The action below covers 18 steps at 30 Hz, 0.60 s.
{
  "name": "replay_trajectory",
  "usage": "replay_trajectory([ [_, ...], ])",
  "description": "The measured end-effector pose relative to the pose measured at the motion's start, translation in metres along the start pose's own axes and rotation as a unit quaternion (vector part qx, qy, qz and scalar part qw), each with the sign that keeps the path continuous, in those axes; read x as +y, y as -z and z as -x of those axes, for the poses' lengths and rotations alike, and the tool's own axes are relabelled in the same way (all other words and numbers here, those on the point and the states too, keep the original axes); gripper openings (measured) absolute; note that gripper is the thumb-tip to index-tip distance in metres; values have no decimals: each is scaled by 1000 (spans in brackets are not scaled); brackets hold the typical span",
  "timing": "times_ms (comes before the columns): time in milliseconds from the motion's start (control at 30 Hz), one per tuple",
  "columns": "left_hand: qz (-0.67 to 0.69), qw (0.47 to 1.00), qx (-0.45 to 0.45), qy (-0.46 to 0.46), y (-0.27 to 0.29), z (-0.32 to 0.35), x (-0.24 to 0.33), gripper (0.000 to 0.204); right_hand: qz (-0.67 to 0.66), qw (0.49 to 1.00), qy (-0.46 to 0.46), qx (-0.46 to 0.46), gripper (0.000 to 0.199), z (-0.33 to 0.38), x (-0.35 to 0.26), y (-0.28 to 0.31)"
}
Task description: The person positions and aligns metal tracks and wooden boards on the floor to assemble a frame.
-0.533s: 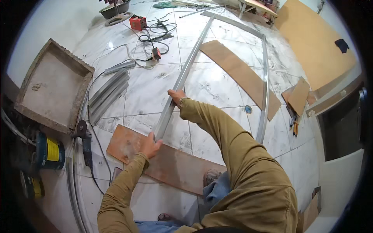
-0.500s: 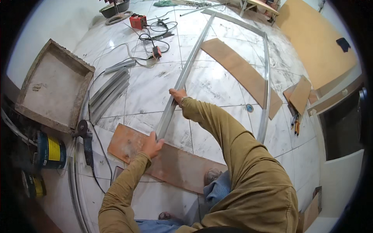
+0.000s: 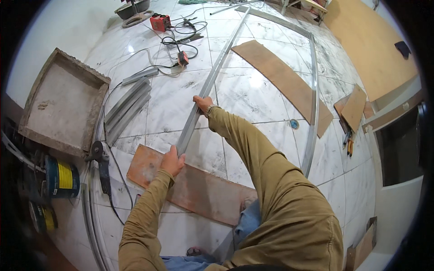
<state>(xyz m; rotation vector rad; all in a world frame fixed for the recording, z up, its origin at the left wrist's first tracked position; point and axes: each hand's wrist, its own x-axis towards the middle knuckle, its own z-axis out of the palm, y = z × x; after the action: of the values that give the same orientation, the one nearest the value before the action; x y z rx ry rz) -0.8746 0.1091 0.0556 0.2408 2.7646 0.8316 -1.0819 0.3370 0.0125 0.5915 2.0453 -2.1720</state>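
Observation:
A long grey metal channel [image 3: 209, 86] runs from near me to the far side of the room. My left hand [image 3: 173, 162] is closed around its near end, above a reddish-brown board [image 3: 203, 192] on the floor. Farther along the same channel, my right hand [image 3: 203, 103] grips it with the fingers wrapped over its left edge. At the far end the channel meets a cross piece [image 3: 278, 21], which joins another long metal rail [image 3: 313, 97] on the right. Together they form a three-sided frame with its open side toward me.
Inside the frame lies a brown board [image 3: 275, 77]. Left are loose metal channels [image 3: 129, 108], an angle grinder [image 3: 103, 167], a shallow rough-walled tray [image 3: 58, 106] and buckets [image 3: 62, 178]. A red machine [image 3: 160, 22] with cables stands far off; pliers [image 3: 349, 143] lie right.
Both hands have shifted slightly left and away from me, still gripping the channel. Its near end has moved with them, and the right rail appears a little farther right.

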Motion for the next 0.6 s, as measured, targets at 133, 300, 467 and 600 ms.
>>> replay_trajectory([
  [133,-28,999,31,-16,2,-9,-18,43,-22,999,-15,-46,53,-5,-8,-7],
  [300,-55,997,-6,61,37,-25,-84,49,242,933,-117,-239,77,9,-26,-12],
  [467,-68,994,81,9,34,-44,-132,40,489,842,-18,-227,54,46,4,100],
  [600,-66,995,65,49,26,-47,-127,37,683,707,8,-186,51,106,-4,206],
])
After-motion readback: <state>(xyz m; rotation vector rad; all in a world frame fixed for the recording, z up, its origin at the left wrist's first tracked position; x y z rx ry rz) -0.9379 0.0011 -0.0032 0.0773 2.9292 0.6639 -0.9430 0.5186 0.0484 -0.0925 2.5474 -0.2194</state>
